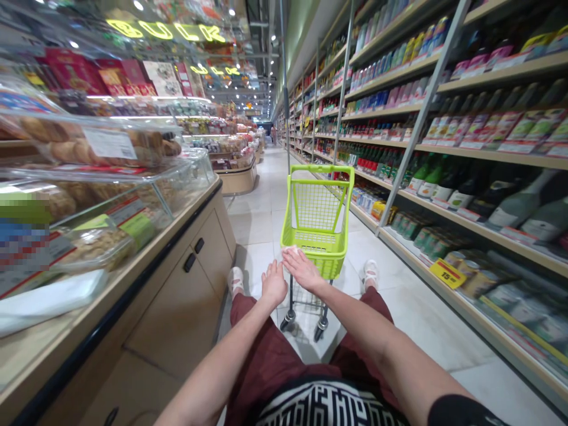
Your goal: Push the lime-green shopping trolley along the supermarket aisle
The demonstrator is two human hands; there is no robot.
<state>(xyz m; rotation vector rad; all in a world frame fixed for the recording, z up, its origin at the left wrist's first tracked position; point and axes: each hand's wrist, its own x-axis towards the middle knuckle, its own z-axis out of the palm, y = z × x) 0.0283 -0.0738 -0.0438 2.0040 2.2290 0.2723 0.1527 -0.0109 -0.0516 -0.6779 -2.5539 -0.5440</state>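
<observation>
A small lime-green shopping cart (pixel 318 207) stands in the aisle just ahead of me, its basket looking empty. My right hand (pixel 303 267) lies on the cart's near rim with the fingers curled over it, and something pale shows at the fingertips. My left hand (pixel 274 284) hovers just left of and below that rim, fingers stretched forward and holding nothing. My knees in dark red trousers and my white shoes show below the hands.
On the left runs a wooden counter (pixel 177 236) with clear bakery cases (pixel 110 148) of bread and pastries. On the right, long shelves (pixel 465 154) hold bottles, cans and jars. A pale tiled floor (pixel 261 201) runs far ahead between them.
</observation>
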